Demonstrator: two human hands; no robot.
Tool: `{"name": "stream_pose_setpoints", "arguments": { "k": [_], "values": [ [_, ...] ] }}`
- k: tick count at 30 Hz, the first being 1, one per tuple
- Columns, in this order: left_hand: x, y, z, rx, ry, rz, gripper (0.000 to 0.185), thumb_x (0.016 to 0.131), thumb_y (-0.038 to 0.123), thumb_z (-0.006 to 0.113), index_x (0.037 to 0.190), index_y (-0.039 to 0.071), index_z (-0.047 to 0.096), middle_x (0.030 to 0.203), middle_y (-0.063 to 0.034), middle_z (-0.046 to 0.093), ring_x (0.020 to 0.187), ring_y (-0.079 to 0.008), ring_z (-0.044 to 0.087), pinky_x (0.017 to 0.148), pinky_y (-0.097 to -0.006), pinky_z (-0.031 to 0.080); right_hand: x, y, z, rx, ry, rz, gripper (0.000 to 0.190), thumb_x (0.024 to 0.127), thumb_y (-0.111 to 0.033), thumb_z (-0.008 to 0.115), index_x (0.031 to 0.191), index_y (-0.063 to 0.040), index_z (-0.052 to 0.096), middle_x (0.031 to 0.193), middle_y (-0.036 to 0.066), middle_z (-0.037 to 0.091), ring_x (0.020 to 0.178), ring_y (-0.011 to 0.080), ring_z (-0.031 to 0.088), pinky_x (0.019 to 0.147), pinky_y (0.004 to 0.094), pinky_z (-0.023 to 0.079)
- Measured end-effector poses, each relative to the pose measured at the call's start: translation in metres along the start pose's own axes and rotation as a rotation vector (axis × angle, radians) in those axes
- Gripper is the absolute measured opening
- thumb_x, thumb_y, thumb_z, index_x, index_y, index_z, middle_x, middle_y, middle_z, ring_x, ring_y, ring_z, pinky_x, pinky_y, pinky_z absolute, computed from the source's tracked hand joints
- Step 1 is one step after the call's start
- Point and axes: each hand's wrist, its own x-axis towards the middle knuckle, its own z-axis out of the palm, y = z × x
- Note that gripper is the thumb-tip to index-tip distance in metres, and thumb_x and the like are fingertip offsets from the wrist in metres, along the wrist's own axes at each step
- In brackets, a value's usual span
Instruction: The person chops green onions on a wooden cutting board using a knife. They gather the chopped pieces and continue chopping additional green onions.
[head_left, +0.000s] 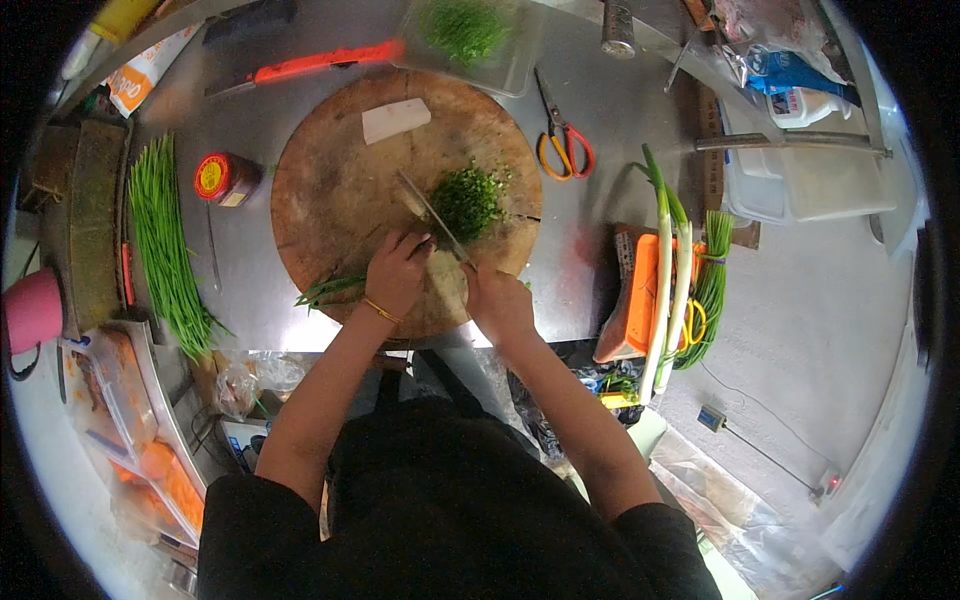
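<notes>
My right hand (499, 300) grips the handle of a kitchen knife (437, 217), whose blade I see nearly edge-on over a round wooden chopping block (322, 172). Directly right of the blade lies a heap of finely chopped greens (466, 202). With its fingers curled, my left hand (395, 274) presses a small bunch of green stalks (334, 291) against the block. Their leafy ends stick out to the left of that hand, while the part under my fingers is hidden. A pale rectangular piece (396, 120) rests near the block's far edge.
Left of the block are a red-lidded jar (217, 180) and long green stalks (169, 247). Beyond it lie a red-handled knife (326, 61) and a clear tray (517, 71) of chopped greens. Scissors (561, 142) lie right, before an orange basket (643, 292) with scallions (679, 277).
</notes>
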Motion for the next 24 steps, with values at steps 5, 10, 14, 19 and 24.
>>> {"name": "stream_pose_setpoints", "arguments": {
  "k": [5,10,14,19,24],
  "values": [
    [0.0,-0.003,0.005,-0.116,0.061,-0.04,0.023,0.073,0.002,0.062,0.095,0.006,0.068,0.099,-0.0061,0.062,0.089,-0.0265,0.059,0.072,-0.0355,0.053,-0.006,0.004,-0.008,0.057,0.086,0.043,0.025,0.091,-0.027,0.052,0.087,-0.002,0.048,0.061,0.024,0.058,0.057,0.0439,0.059,0.051,0.0522,0.047],
    [0.005,0.0,0.007,-0.141,0.072,-0.063,0.024,0.072,0.0,0.062,0.094,0.007,0.067,0.097,-0.0078,0.062,0.089,-0.027,0.06,0.071,-0.0361,0.053,-0.014,0.008,-0.009,0.007,0.067,0.019,0.025,0.091,-0.028,0.05,0.087,-0.003,0.048,0.062,0.023,0.059,0.057,0.0415,0.06,0.051,0.0502,0.048],
    [0.009,0.0,0.008,-0.166,0.017,-0.088,0.026,0.069,0.001,0.064,0.094,0.006,0.066,0.096,-0.0115,0.062,0.087,-0.03,0.06,0.073,-0.0382,0.053,-0.013,0.008,-0.007,-0.032,0.025,0.013,0.024,0.091,-0.026,0.05,0.085,-0.003,0.048,0.062,0.023,0.06,0.059,0.0419,0.06,0.052,0.0496,0.048],
    [0.01,-0.004,0.013,-0.176,0.086,-0.036,0.029,0.067,0.003,0.065,0.096,0.005,0.064,0.095,-0.0147,0.061,0.088,-0.0333,0.058,0.075,-0.0426,0.051,-0.005,0.012,0.011,-0.093,0.025,-0.043,0.026,0.092,-0.028,0.048,0.086,-0.003,0.048,0.062,0.022,0.06,0.059,0.0404,0.061,0.052,0.0485,0.049],
    [0.014,0.008,-0.003,-0.051,0.019,-0.027,0.027,0.067,0.001,0.064,0.093,0.005,0.067,0.101,-0.007,0.061,0.097,-0.027,0.055,0.086,-0.0359,0.047,-0.002,0.012,0.006,-0.091,0.028,-0.042,0.025,0.093,-0.028,0.048,0.088,-0.003,0.047,0.063,0.022,0.06,0.059,0.0405,0.061,0.052,0.0489,0.048]
  ]
}}
